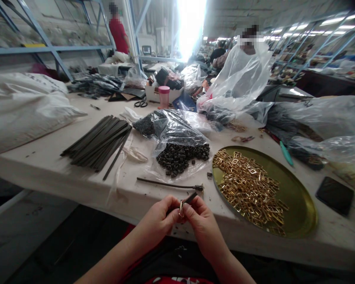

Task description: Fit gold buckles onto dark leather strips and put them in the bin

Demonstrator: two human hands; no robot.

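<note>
Left hand: we find thumb and forefinger pinched on the buckle, just off the near edge of the table.
Right hand: fingertips are closed on the same buckle and on the dark strap poking up out of it.
Handling: we judge the buckle light, stiff and slick, best nipped by its side bars. The strap looks thin and limp, best held close to its end.
Appearance: the buckle is a small gold rectangular frame; the strap is narrow, flat and near-black.
Near table: a second strap lies flat. To the right, a brass tray is heaped with gold buckles.
Mid table: bag of black loops; bundle of dark strips.
Far: a large clear plastic bag; a person in a red top by the shelving.
</note>
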